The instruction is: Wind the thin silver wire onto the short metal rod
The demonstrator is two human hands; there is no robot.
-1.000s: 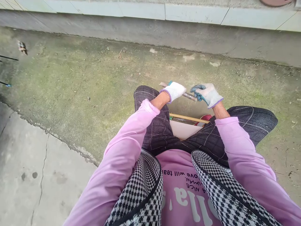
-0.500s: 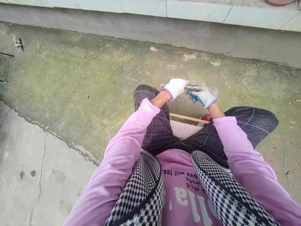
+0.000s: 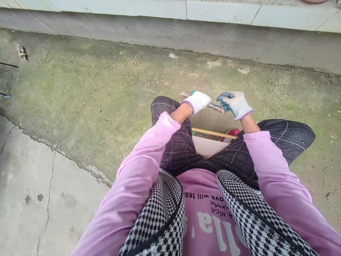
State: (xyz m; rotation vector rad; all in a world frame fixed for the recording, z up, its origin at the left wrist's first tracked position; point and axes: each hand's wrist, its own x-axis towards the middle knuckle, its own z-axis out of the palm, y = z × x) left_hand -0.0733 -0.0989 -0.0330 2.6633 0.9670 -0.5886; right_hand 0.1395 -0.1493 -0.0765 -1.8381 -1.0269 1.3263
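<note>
I sit with knees apart in dark checked trousers. Both hands wear white gloves with teal palms. My left hand (image 3: 198, 101) is closed round a short brownish-grey rod (image 3: 215, 106), whose far end sticks out past the glove at upper left. My right hand (image 3: 236, 104) sits at the rod's right end, fingers curled close to its tip; whether they grip it I cannot make out. Below the hands, between my knees, a thin pale wooden stick (image 3: 214, 133) lies across a pinkish board (image 3: 206, 146), with something red (image 3: 232, 133) beside it.
Mossy, cracked concrete ground (image 3: 93, 99) spreads all round. A raised concrete kerb (image 3: 186, 35) runs along the far side, with pale tiles above it. Thin dark rods (image 3: 7, 65) poke in at the far left edge, near a small scrap (image 3: 21, 52).
Half a second ago my right hand was pressed under the rod close to my left glove; it has now slid right to the rod's end. The rod tilts down to the right again.
</note>
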